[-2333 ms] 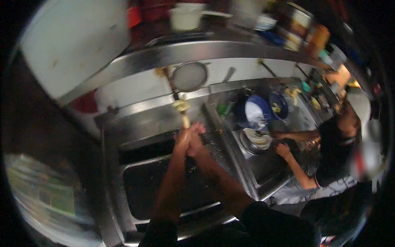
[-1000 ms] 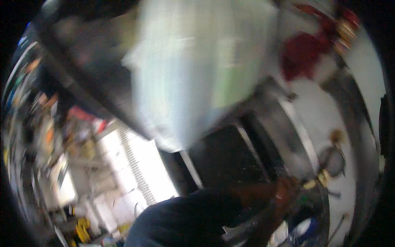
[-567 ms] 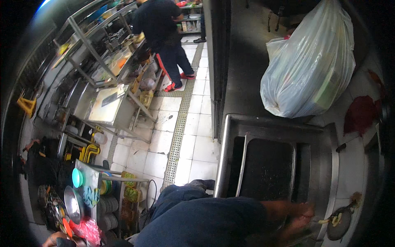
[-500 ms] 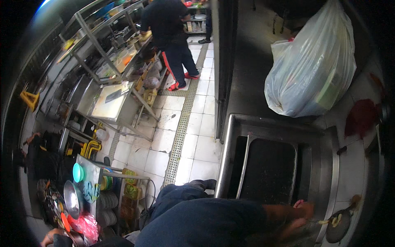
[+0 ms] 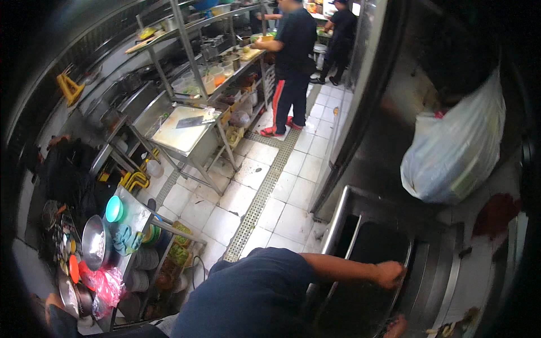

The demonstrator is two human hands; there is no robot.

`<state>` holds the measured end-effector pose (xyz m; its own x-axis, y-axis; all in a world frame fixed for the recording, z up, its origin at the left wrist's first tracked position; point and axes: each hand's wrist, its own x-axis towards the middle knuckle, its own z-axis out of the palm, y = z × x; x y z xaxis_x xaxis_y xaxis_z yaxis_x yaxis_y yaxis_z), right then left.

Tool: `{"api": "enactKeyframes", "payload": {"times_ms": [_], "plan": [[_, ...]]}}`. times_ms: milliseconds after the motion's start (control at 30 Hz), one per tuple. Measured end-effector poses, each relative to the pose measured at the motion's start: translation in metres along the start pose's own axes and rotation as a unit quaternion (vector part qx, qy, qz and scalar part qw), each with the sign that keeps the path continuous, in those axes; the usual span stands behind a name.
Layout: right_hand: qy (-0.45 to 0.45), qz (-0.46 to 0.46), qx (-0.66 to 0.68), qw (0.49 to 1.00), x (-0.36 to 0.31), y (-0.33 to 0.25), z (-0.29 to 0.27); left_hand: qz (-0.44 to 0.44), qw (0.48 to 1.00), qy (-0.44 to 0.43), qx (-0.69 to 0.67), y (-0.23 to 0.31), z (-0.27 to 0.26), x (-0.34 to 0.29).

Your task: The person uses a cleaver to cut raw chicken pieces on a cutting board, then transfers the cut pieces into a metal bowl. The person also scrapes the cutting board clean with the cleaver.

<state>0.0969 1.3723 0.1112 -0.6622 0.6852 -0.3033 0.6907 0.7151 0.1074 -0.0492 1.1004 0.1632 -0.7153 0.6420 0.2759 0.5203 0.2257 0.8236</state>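
A dark rectangular tray (image 5: pixel 366 248) with a thin metal rim sits in a stainless steel sink (image 5: pixel 338 219) at the lower right. My left hand (image 5: pixel 390 274) reaches across it, fingers curled on the rim at its right side. Closer to the lower edge, my right hand (image 5: pixel 396 327) shows only in part beside the same rim. Its fingers look bent, and what they hold is hidden. My dark-sleeved shoulder covers the near left end of the sink.
A white plastic bag (image 5: pixel 456 152) stands right of the sink. Beyond a tiled floor (image 5: pixel 270 200), a person (image 5: pixel 293 62) works at a steel counter. A cutting board with a cleaver (image 5: pixel 189 122) lies nearer. At lower left stand a metal bowl (image 5: pixel 97 242) and a turquoise bowl (image 5: pixel 114 209).
My hands have moved apart: the left is now on the tray's rim, the right nearer the lower edge. The view has shifted, showing more of the kitchen and another worker farther back.
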Motion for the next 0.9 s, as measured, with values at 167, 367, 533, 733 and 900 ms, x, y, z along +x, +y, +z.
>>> {"api": "enactKeyframes", "payload": {"times_ms": [167,367,533,733,900], "plan": [[-0.022,-0.048,-0.087,0.995,-0.057,-0.058,0.000,-0.101,0.975,0.183,0.075,-0.061,-0.176,-0.103],[0.117,-0.124,0.266,0.949,-0.111,-0.230,-0.005,-0.306,0.910,0.054,0.275,-0.163,-0.351,-0.231],[0.048,-0.449,0.345,0.823,-0.230,-0.446,0.021,-0.231,0.893,-0.183,0.341,-0.251,-0.453,-0.273],[-0.174,-0.577,0.159,0.782,-0.362,-0.715,0.106,-0.419,0.844,0.325,0.078,-0.368,-0.473,-0.482],[-0.227,-0.692,0.130,0.672,-0.435,-0.925,0.183,-0.659,0.628,0.413,-0.013,-0.360,-0.379,-0.701]]}}
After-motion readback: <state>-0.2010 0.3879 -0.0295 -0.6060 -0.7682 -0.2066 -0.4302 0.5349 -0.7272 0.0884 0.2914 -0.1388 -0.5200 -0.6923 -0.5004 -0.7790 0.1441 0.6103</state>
